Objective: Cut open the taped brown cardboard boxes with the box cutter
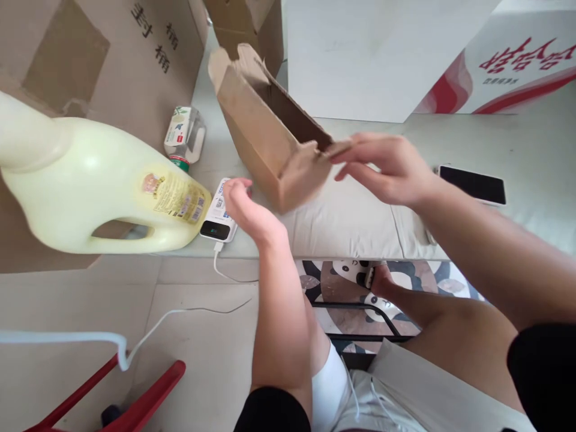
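Observation:
A small brown cardboard box (258, 135) is tilted above the light cloth-covered surface, its top open and its end flaps standing up. My right hand (387, 165) pinches a flap at its near right end between thumb and fingers. My left hand (249, 207) is left of the box, apart from it, loosely bent with nothing visible in it. Beside that hand lies a white power bank (219, 213) with a small dark display, a white cable (217, 247) plugged into it. The left fingers partly overlap the power bank; contact is unclear.
A large pale-yellow jug (99, 174) lies at the left, with a clear bottle (185, 135) behind it. Big cardboard (148, 90) and white boxes (360, 54) stand along the back. A phone (472, 185) rests at the right. Red chair parts (148, 396) are lower left.

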`<state>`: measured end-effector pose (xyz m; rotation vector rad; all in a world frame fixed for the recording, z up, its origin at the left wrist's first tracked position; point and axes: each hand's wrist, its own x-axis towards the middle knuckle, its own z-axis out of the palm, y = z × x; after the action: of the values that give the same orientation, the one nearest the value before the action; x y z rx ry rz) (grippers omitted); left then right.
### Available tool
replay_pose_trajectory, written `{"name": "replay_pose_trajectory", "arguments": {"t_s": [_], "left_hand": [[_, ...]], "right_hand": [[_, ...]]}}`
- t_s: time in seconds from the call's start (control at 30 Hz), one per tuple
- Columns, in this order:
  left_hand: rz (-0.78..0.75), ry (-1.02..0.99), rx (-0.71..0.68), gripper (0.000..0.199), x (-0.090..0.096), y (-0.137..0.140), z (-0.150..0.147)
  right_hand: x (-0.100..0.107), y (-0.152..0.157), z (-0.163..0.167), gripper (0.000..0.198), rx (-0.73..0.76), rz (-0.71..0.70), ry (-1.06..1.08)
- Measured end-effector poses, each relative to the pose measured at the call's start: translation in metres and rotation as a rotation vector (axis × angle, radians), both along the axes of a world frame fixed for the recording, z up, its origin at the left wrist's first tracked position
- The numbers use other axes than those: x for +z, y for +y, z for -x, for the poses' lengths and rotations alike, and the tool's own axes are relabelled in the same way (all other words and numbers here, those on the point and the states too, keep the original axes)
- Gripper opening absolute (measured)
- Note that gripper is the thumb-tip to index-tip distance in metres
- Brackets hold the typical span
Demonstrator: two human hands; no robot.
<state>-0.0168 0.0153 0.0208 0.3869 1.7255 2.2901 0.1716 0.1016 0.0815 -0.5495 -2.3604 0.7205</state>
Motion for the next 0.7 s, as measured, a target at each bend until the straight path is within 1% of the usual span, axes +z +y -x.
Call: {"name": "replay_pose_trajectory", "arguments": {"t_s": [0.07,0.1,0.13,0.17,0.23,0.27,0.33,0.4,0.43,0.5,0.57,0.63,0.7], "left_hand": [[-0.033,-0.041,0.023,0.017,0.001,0.001,0.0],[-0.058,-0.06,-0.007,0.017,0.002,0.003,-0.002],[-0.089,-0.076,-0.067,0.017,0.002,0.004,-0.005],[-0.119,-0.083,-0.162,0.019,0.003,0.006,-0.01],[-0.152,-0.042,-0.363,0.027,0.004,0.01,-0.021],[-0.155,0.012,-0.438,0.032,0.005,0.012,-0.027],[-0.148,0.165,-0.515,0.039,0.006,0.015,-0.039],[-0.142,0.336,-0.524,0.042,0.006,0.018,-0.048],[-0.134,0.41,-0.525,0.041,0.006,0.019,-0.052],[-0.095,0.525,-0.538,0.039,0.006,0.021,-0.056],[-0.074,0.567,-0.549,0.04,0.005,0.023,-0.06],[-0.135,0.556,-0.506,0.039,0.006,0.024,-0.065],[-0.229,0.532,-0.451,0.036,0.007,0.024,-0.07]], "right_hand": [[0.005,-0.028,-0.051,0.022,-0.011,-0.017,0.048],[0.005,-0.042,-0.073,0.023,-0.043,0.002,0.065],[0.003,-0.055,-0.092,0.025,-0.083,0.021,0.104],[-0.001,-0.066,-0.107,0.026,-0.116,0.046,0.157],[-0.015,-0.082,-0.125,0.027,-0.189,0.085,0.28],[-0.024,-0.086,-0.128,0.025,-0.22,0.093,0.348],[-0.041,-0.089,-0.127,0.017,-0.265,0.087,0.461],[-0.053,-0.086,-0.124,0.011,-0.28,0.083,0.533],[-0.057,-0.085,-0.123,0.013,-0.282,0.093,0.556],[-0.06,-0.083,-0.124,0.018,-0.322,0.132,0.581],[-0.058,-0.084,-0.13,0.021,-0.388,0.159,0.576],[-0.054,-0.086,-0.136,0.021,-0.45,0.17,0.532],[-0.05,-0.089,-0.142,0.019,-0.449,0.163,0.474]]}}
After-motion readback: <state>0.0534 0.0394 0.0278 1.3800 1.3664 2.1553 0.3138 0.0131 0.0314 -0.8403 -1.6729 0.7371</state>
